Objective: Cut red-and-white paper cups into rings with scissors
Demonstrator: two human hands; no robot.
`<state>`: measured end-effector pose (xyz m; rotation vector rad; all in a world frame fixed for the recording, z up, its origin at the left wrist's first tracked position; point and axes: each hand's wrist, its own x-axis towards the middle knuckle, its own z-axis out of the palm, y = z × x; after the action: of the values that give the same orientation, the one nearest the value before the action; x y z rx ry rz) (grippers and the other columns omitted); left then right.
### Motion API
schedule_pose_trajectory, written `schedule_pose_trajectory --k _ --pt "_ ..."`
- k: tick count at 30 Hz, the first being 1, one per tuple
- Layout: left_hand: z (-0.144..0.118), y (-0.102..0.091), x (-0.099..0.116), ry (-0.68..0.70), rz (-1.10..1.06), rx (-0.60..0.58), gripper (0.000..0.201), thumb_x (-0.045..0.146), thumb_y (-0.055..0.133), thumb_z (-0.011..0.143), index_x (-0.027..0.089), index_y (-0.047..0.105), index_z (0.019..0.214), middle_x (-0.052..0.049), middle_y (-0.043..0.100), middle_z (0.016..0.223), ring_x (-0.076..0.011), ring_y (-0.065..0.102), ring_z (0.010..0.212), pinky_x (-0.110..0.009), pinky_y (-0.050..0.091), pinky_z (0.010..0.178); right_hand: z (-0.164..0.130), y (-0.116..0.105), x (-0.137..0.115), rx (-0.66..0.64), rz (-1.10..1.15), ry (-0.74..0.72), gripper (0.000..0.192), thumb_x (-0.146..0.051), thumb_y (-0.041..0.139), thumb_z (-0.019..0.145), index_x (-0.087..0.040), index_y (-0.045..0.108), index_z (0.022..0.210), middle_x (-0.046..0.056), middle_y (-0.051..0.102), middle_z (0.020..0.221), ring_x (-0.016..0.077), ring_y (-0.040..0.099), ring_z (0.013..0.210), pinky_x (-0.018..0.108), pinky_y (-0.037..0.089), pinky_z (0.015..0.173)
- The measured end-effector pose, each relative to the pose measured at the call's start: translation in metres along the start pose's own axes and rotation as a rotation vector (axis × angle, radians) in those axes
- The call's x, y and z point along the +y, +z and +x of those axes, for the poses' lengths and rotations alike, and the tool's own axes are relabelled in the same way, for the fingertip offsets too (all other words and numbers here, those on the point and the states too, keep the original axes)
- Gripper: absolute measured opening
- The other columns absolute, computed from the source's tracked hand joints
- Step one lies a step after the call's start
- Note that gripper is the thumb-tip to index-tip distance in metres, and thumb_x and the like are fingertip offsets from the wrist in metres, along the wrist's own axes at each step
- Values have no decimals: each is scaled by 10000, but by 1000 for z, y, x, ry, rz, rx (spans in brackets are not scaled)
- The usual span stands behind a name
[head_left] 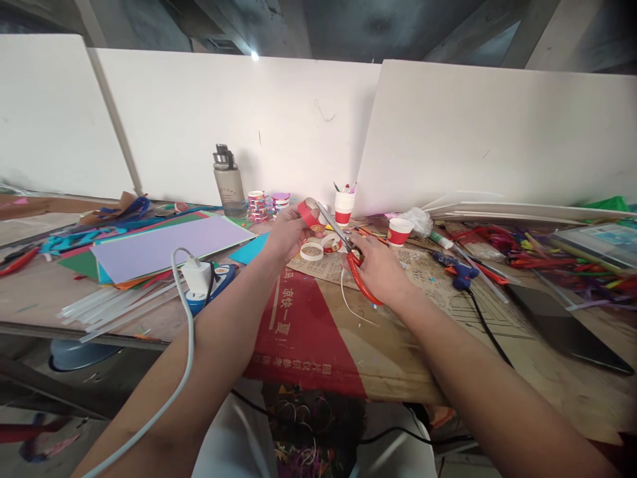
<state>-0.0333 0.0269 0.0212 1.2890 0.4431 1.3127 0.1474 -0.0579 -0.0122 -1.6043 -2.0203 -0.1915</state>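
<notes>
Paper cup piece: a red and white ring-shaped piece cut from a paper cup, held up just above the worktop, near the middle of the bench and in front of the white back panel.
Left hand: the left hand has its fingers closed on the paper cup piece, pinching it at its lower edge.
Scissors: red-handled scissors, blades open and pointing up and left, their tips at the paper cup piece.
Right hand: the right hand is clamped on the scissors, fingers through the red loops.
Cut rings: a white ring and a red and white ring lie on the printed paper just under the hands.
Worktop: a sheet of cardboard with a red band of print covers the bench under both forearms.
Left side: a lilac paper sheet lies on a stack of coloured sheets; a white charger with its cable sits beside it.
Back row: a grey water bottle, rolls of patterned tape, and a red and white cup of pens stand near the panel.
Right side: another paper cup stands just beyond the right hand; a blue glue gun lies further right.
</notes>
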Motion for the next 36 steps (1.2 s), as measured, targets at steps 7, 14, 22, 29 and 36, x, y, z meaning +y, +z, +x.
schedule_pose_trajectory --k 7,14,22,29,36 --pt "-2 2 1 -35 -54 -45 359 241 883 651 156 534 660 41 543 581 -98 620 552 -204 513 512 1 -1 -4 -9 -24 29 434 -295 515 969 -122 600 1357 195 689 1230 319 636 1117 406 474 935" --pt "-1 3 2 -87 2 5 308 238 826 750 149 543 667 29 557 588 -71 563 506 -190 467 479 3 -5 -5 -60 -53 37 394 -184 532 941 -125 619 1321 166 711 1193 289 655 1085 362 471 909" --pt "3 -4 -1 86 -18 51 309 250 830 735 168 533 707 39 565 646 -76 564 562 -206 487 515 2 -3 -4 -69 -78 51 373 -253 543 954 -161 624 1305 153 707 1182 282 653 1054 349 470 880" --pt "-1 2 -4 -4 -2 -38 344 263 840 718 160 516 662 39 519 636 -75 552 555 -229 524 551 0 -3 -5 -9 -116 43 381 -316 506 976 -184 610 1319 156 690 1194 300 653 1028 368 474 845" --pt "-1 1 -3 -18 -5 -61 359 307 849 735 153 531 677 19 575 679 -76 579 561 -214 507 531 0 -3 -5 -1 -67 37 350 -272 502 971 -165 624 1281 149 704 1154 290 655 1021 360 476 858"
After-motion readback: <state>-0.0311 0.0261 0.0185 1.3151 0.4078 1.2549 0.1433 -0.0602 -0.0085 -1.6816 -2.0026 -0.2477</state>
